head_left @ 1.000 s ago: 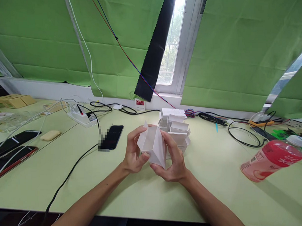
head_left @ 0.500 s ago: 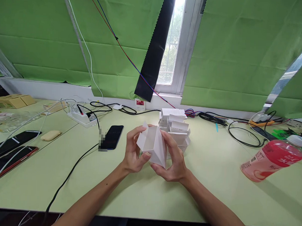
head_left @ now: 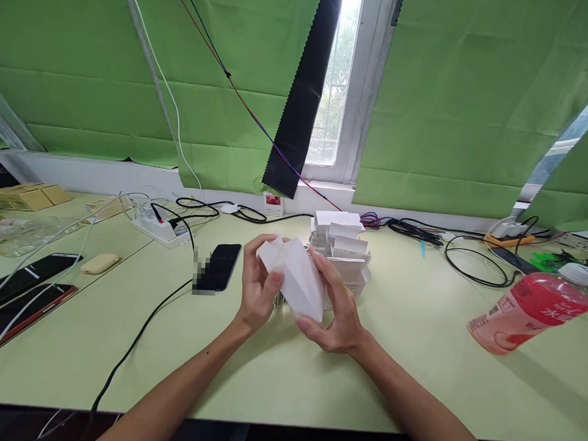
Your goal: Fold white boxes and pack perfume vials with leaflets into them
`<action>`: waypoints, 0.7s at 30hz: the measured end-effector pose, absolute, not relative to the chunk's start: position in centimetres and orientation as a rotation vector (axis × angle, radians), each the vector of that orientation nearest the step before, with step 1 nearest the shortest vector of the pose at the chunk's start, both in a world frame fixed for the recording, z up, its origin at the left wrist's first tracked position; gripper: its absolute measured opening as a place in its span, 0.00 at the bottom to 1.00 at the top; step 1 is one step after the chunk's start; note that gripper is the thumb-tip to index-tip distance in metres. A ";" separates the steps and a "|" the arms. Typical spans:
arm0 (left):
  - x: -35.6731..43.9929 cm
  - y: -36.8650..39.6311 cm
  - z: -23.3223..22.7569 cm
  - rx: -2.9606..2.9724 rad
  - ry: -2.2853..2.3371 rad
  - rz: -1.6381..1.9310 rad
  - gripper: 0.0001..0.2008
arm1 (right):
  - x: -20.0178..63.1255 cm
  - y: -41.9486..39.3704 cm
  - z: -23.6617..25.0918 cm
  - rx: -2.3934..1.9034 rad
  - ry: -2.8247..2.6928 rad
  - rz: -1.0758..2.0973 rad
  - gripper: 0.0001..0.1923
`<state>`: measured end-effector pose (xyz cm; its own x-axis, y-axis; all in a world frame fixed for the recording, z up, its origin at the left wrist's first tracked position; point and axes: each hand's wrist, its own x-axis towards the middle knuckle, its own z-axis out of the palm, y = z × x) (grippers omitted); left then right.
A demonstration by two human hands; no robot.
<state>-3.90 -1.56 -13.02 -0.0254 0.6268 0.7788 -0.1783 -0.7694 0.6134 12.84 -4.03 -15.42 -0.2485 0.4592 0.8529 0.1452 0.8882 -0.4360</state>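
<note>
surface: we see a pale green tabletop [head_left: 414, 375] running the full width of the view, with black cables [head_left: 137, 337] trailing across it.
room: green fabric blinds [head_left: 474, 105] cover the wall behind, parted at a narrow bright window [head_left: 336, 86] with a black cloth strip [head_left: 304, 97] hanging beside it.
box in hand: a small white cardboard box [head_left: 296, 282], plain and unprinted, is held tilted above the middle of the table, one corner pointing down, its end flaps folded toward the left.
left hand [head_left: 256, 290]: fingers curled round the box's left end, thumb pressing on a flap.
right hand [head_left: 336, 310]: fingers wrapped round the box's right side, gripping it from below.
behind the box: a stack of similar white boxes [head_left: 344, 249] sits just beyond our hands.
left side: a black phone [head_left: 218, 266] lies flat near a white power strip [head_left: 160, 231].
right side: a pink plastic bottle [head_left: 528, 309] lies well apart.
</note>
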 end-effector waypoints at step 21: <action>-3.1 -1.8 -10.3 0.924 0.665 1.726 0.24 | 12.5 -3.3 -15.4 -0.441 -1.741 0.107 0.32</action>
